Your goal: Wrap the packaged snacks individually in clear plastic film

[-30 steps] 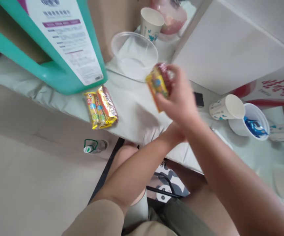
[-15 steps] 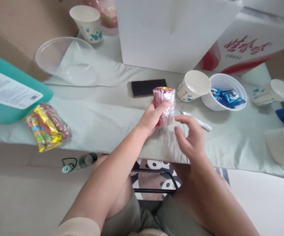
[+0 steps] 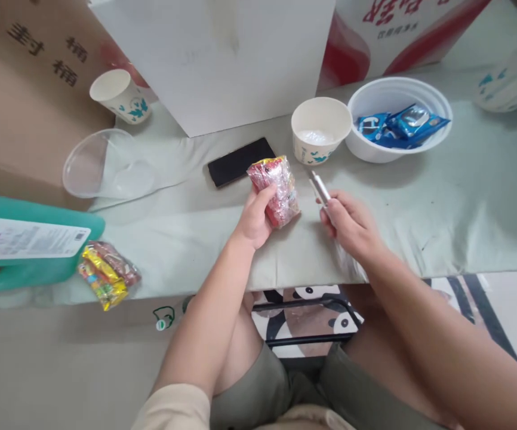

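Note:
My left hand (image 3: 257, 215) is closed around a red and yellow snack pack (image 3: 277, 194) in crinkly clear wrap, its thumb across the front, just over the table. To its right, my right hand (image 3: 350, 224) grips a slim white utility knife (image 3: 321, 190), tip pointing up and away from me. The knife and the pack are apart. Behind the pack lies a black phone (image 3: 240, 161). A paper cup (image 3: 316, 146) with something clear inside stands just beyond the knife tip.
A white tub (image 3: 375, 154) of blue packets stands right of the cup. White boxes (image 3: 240, 65) stand behind. At left are a green jug (image 3: 39, 269), a second wrapped snack pack (image 3: 108, 275) near the table edge, a clear plastic lid (image 3: 79, 173) and another paper cup (image 3: 117, 98).
My right hand, empty before, has picked up the utility knife from the table. The snack pack stays in my left hand, now more tilted. The view has turned and shifted.

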